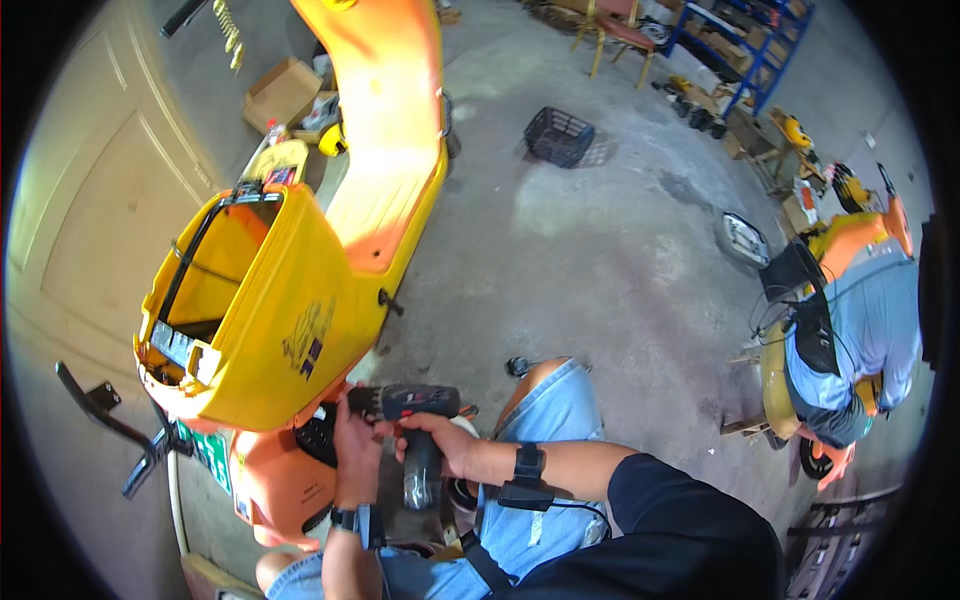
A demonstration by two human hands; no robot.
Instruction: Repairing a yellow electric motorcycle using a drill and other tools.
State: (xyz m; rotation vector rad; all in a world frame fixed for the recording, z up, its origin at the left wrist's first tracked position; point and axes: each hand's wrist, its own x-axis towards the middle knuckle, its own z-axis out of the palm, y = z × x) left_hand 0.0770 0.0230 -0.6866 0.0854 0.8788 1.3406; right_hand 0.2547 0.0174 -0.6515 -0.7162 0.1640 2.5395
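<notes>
My right hand (445, 440) is wrapped round the handle of a black cordless drill (420, 402). The drill's nose points left, at the underside of a yellow scooter body (310, 310). Close beside the drill's front end, my left hand (356, 450) reaches up to the lower edge of that body, fingers closed together. Whatever lies between those fingers is too small and covered to make out. An orange scooter panel (285, 485) sits just left of my left wrist. The drill's tip is hidden behind my left fingers.
A black handlebar (105, 410) sticks out at the left by a cream door (100, 200). On the concrete floor stand a black basket (558, 136) and an open cardboard box (285, 92). At right, a person in a light-blue shirt (868, 320) is beside another orange scooter (860, 240).
</notes>
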